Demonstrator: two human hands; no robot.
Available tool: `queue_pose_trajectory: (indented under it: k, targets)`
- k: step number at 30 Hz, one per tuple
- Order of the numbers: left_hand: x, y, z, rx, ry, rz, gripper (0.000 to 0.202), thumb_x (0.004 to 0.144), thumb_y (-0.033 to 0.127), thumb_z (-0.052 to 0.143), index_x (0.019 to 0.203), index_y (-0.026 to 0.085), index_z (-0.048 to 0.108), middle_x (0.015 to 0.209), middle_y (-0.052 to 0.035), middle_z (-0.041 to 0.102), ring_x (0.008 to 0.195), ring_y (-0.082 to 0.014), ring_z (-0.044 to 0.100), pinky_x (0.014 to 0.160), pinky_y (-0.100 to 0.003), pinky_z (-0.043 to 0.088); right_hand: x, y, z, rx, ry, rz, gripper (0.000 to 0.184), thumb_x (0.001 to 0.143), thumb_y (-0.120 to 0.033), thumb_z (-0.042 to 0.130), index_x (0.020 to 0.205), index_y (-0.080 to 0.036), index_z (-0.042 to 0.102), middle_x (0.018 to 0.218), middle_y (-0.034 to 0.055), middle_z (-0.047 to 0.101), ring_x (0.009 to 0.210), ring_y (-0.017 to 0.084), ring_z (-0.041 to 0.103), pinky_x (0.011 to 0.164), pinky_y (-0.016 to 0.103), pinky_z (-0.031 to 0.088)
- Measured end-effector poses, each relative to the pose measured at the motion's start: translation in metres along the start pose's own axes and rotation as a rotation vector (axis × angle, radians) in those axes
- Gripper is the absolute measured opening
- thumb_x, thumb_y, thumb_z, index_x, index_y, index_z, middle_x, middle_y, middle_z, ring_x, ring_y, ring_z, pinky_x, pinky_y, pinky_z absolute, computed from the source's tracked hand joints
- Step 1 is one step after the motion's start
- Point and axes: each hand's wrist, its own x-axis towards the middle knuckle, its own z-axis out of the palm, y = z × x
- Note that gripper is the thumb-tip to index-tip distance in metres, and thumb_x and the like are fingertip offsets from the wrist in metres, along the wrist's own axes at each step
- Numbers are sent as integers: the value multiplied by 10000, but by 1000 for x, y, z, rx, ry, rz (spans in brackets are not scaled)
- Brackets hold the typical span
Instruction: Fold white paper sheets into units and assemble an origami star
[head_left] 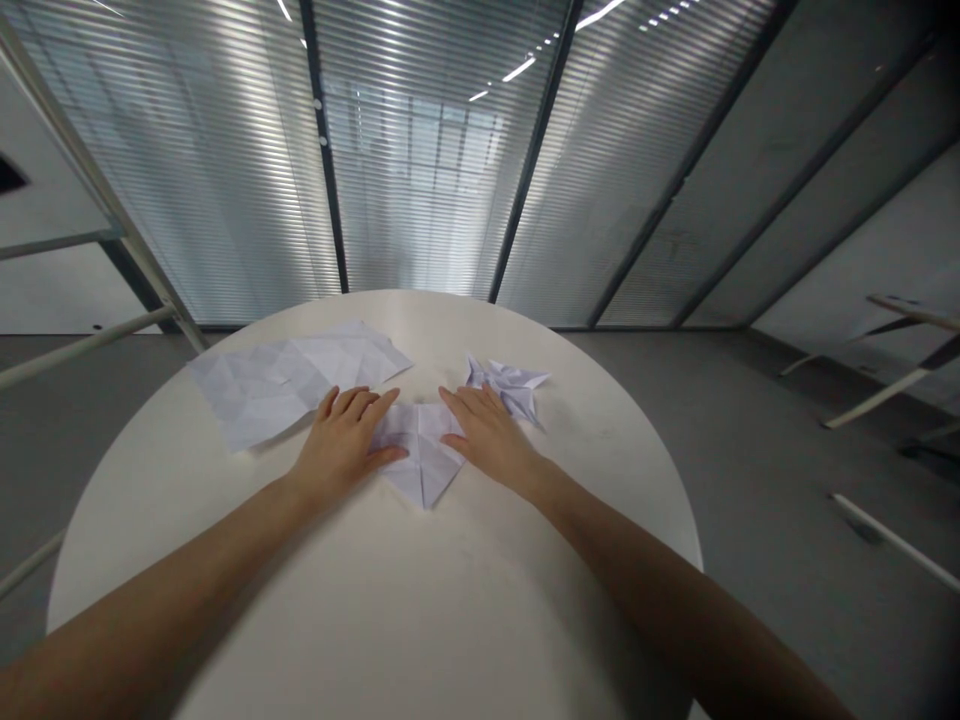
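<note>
A folded white paper piece, shaped like a downward-pointing triangle, lies on the round white table. My left hand lies flat on its left side, fingers stretched out. My right hand lies flat on its right side, fingers also extended. Both palms press the paper down onto the table.
A creased, unfolded white sheet lies at the table's back left. A finished folded paper figure sits just behind my right hand. Beyond the table are glass walls with blinds, grey floor, and white table frames at the right.
</note>
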Motion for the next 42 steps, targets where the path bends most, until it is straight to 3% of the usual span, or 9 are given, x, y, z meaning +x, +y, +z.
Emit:
queue_pose_trajectory:
  k: [5,10,13,16,20,25,29,37,42]
  targets:
    - [-1,6,-7,55,30,39,610,791,429,636,1325,193,458,1125,-129,597,1097,-304,505,1051,-526,257,-4,-11,-14,-69,18,-43,528,849,-250,602,1337,-172,416,1143,108,578,1117,242,498,1089,420,253]
    - [-2,12,-15,16,-1,111,371,831,299,587,1197,241,579,1008,-83,652,1001,-274,562,1016,-522,293,-11,-15,-21,-130,-69,-109,427,922,-141,425,1345,-196,408,1056,98,619,997,221,554,910,362,397]
    - [-3,16,-19,20,-45,182,198,862,222,523,995,234,668,896,-63,668,911,-244,589,930,-470,363,-13,-15,-21,-145,-146,-177,304,928,-136,418,1201,-197,536,1011,87,641,941,207,577,845,343,414]
    - [-5,18,-21,74,-105,250,186,866,159,490,847,200,670,786,-57,649,811,-220,587,810,-402,407,-13,-15,-21,-137,-228,-238,224,912,-142,458,1076,-188,603,1011,85,653,928,205,590,811,335,429]
    - [-7,19,-24,94,-186,284,209,880,178,461,771,168,638,767,-64,630,741,-197,569,664,-322,423,-16,-18,-26,-88,-251,-225,256,873,-112,471,1076,-158,620,1084,93,658,984,207,595,846,320,437]
    - [-8,18,-27,24,-225,236,351,938,366,394,806,178,659,811,-63,648,786,-203,584,640,-307,440,-19,-20,-31,-25,-258,-149,230,892,-238,471,993,-147,656,1053,97,678,996,212,605,857,311,437]
    - [-7,14,-22,3,-210,180,317,945,308,399,824,177,662,831,-57,655,809,-199,583,669,-303,453,-16,-19,-28,-56,-255,-102,311,950,-304,400,893,-154,667,927,88,694,892,200,623,774,299,440]
    - [-5,1,-13,-309,-200,44,185,874,341,528,845,211,656,874,-33,623,821,-172,581,712,-279,454,-13,-8,-24,124,-213,-30,186,854,-333,607,782,-168,654,849,44,654,822,162,588,722,268,395]
    - [-5,-8,-6,-345,-205,35,384,767,493,643,1044,227,642,1018,-72,619,961,-238,553,861,-380,426,-17,6,-16,323,-189,-15,237,742,-340,729,889,-178,637,921,38,631,877,178,568,788,284,405]
